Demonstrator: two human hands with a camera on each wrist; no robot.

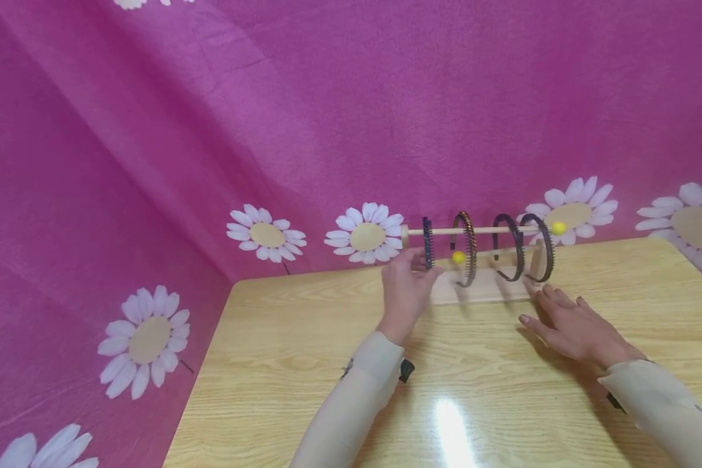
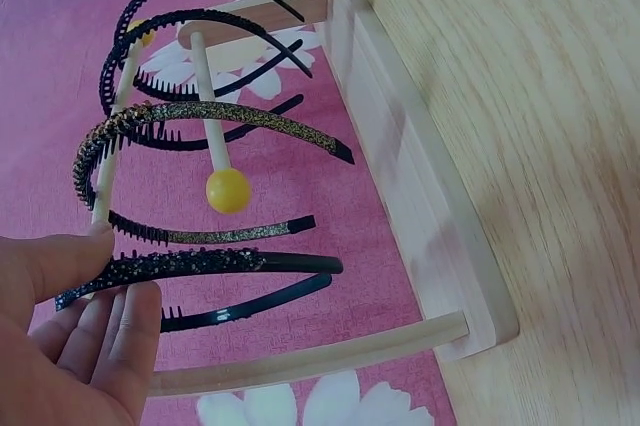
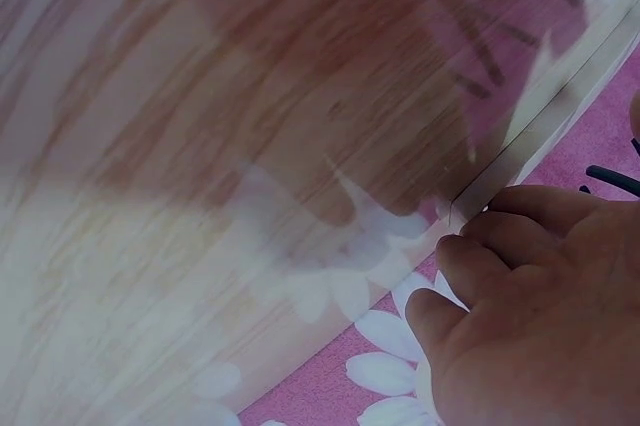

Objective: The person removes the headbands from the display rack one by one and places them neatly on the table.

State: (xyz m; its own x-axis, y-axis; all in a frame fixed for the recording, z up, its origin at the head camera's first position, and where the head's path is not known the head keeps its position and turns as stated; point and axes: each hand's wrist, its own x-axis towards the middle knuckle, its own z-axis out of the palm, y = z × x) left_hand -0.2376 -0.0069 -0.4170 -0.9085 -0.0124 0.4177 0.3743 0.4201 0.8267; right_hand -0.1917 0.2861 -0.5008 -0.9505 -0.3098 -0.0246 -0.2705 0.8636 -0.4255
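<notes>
A wooden headband rack (image 1: 491, 292) with horizontal rods and yellow ball ends stands near the table's back edge. My left hand (image 1: 406, 289) is at its left end, pinching a black headband with dark glitter (image 2: 200, 264) between thumb and fingers. That headband hangs around the upper rod (image 1: 485, 231). A gold-and-black beaded headband (image 2: 200, 111) hangs beside it, followed by a black headband (image 1: 517, 250) and another toothed black headband (image 1: 548, 253) nearer the right end. My right hand (image 1: 576, 328) lies with fingers extended, fingertips touching the rack base's right end (image 3: 490, 186).
The light wood table (image 1: 304, 364) has a bright reflection near its front. A pink cloth (image 1: 339, 117) printed with white daisies hangs behind the table and along its left side. One yellow ball (image 1: 558, 228) caps the upper rod's right end; another (image 2: 228, 191) caps a lower rod.
</notes>
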